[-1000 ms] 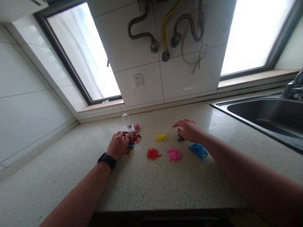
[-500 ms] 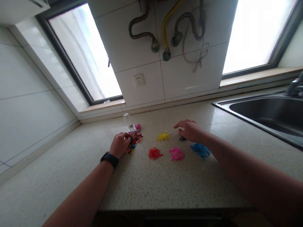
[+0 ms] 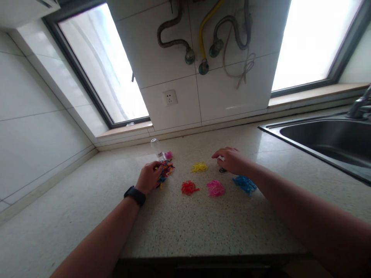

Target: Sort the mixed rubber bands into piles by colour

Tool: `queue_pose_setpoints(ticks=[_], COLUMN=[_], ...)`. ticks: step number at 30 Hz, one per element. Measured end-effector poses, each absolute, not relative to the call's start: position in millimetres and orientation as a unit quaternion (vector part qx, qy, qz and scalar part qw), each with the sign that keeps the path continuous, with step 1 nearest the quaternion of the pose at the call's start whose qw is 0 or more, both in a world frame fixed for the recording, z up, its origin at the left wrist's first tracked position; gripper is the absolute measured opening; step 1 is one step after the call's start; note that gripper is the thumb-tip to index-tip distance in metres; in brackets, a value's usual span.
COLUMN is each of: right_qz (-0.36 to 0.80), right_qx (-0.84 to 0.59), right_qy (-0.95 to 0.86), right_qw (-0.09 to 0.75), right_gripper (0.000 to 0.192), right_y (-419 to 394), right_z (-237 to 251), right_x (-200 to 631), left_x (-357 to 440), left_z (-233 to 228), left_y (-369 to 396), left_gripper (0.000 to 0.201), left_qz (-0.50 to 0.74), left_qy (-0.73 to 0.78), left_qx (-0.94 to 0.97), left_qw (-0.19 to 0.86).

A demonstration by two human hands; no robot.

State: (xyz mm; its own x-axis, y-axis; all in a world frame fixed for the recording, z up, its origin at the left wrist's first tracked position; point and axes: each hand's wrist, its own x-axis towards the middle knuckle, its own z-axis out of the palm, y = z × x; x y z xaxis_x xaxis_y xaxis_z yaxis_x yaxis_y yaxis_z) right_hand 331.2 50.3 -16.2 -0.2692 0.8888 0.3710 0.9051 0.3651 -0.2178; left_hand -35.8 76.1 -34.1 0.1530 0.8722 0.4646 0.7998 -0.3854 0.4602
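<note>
My left hand (image 3: pixel 149 176), with a black watch on its wrist, rests at a mixed pile of small multicoloured rubber bands (image 3: pixel 166 168). Its fingers are bent together at the pile, and what they may pinch is too small to make out. Over a few black rubber bands (image 3: pixel 222 170) hovers my right hand (image 3: pixel 231 159), thumb and forefinger apart, nothing visible between them. Sorted by colour, yellow rubber bands (image 3: pixel 199 166), red rubber bands (image 3: pixel 189 187), pink rubber bands (image 3: pixel 215 188) and blue rubber bands (image 3: pixel 245 184) lie between and below the hands.
Behind the mixed pile, a clear plastic bottle (image 3: pixel 155 146) and a bright pink cap-like piece (image 3: pixel 168 155) are on the speckled countertop (image 3: pixel 185 224). A steel sink (image 3: pixel 327 133) is set in at the right. Hoses and a socket (image 3: pixel 169 97) are on the tiled wall.
My left hand has shifted slightly to the right and up over the mixed pile. My right hand stays nearly still above the black rubber bands.
</note>
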Motion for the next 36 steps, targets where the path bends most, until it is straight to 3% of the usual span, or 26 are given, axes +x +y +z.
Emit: queue_pose_setpoints(ticks=[14, 22, 36], right_qz=[0.002, 0.011, 0.145], right_qx=[-0.532, -0.450, -0.318], right_qy=[-0.813, -0.850, -0.888], right_qw=[0.239, 0.274, 0.299], right_gripper=[0.027, 0.024, 0.020], right_y=[40, 27, 2], right_z=[-9, -3, -1], right_x=[317, 304, 268], left_x=[7, 35, 45], left_z=[-30, -29, -24], left_y=[47, 14, -7], left_gripper=[0.032, 0.024, 0.014], left_qz=[0.442, 0.431, 0.446], left_qy=[0.464, 0.455, 0.411], left_qx=[0.721, 0.739, 0.760], left_qw=[0.263, 0.249, 0.233])
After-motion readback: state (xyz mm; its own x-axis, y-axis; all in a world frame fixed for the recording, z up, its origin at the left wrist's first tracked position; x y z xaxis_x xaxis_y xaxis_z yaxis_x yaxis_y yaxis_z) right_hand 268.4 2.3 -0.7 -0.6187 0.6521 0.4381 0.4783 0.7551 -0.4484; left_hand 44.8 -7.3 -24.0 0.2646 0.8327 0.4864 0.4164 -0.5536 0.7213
